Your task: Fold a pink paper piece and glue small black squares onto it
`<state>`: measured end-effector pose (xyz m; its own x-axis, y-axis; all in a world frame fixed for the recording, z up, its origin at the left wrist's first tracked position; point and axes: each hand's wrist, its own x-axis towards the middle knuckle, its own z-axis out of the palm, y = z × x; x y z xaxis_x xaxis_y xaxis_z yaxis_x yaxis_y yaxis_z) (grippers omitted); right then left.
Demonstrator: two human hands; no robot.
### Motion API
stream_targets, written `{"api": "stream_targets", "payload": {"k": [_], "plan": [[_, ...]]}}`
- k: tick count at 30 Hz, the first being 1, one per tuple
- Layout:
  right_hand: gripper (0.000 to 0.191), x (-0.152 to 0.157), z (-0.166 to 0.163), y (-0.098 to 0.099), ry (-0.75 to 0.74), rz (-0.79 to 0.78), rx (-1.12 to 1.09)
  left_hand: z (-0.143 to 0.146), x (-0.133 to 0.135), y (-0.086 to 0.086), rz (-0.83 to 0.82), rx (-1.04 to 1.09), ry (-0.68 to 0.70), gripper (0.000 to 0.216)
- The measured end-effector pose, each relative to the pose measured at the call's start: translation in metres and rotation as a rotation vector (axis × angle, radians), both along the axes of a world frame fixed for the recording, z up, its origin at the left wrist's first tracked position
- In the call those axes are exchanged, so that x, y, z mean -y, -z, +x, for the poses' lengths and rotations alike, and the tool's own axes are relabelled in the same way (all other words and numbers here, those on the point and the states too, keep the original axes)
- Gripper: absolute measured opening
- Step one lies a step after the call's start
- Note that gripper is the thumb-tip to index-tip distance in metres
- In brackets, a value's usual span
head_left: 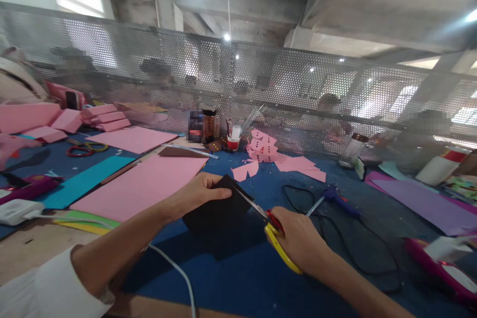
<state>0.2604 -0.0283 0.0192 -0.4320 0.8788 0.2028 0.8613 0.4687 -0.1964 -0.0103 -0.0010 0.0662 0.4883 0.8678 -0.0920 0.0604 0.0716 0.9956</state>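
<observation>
My left hand (208, 194) pinches a sheet of black paper (212, 218) between thumb and fingers, holding it over the blue table top (179, 278). In my right hand (298, 233) is a pair of scissors (278, 246) with yellow and red handles. Their blades point up and left and lie at the paper's right part, close to my left thumb. How far the blades are apart is hard to make out. Pink paper sheets (145, 184) lie to the left of the black paper.
A blue glue gun (341, 201) with a black cord lies to the right. Behind stand a pile of pink cut pieces (263, 146), a paper cup (234, 139) and a brown jar (209, 126). A white cable (175, 263) crosses the front. A perforated metal screen (261, 79) borders the back.
</observation>
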Motion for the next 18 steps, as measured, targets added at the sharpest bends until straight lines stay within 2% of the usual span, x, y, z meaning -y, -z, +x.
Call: {"api": "stream_targets", "payload": {"k": [18], "plan": [[0.011,-0.0011,0.0005,0.0011,0.027,-0.021,0.022,0.0027,-0.0021,0.0029,-0.023,0.02,-0.04,0.027]]}}
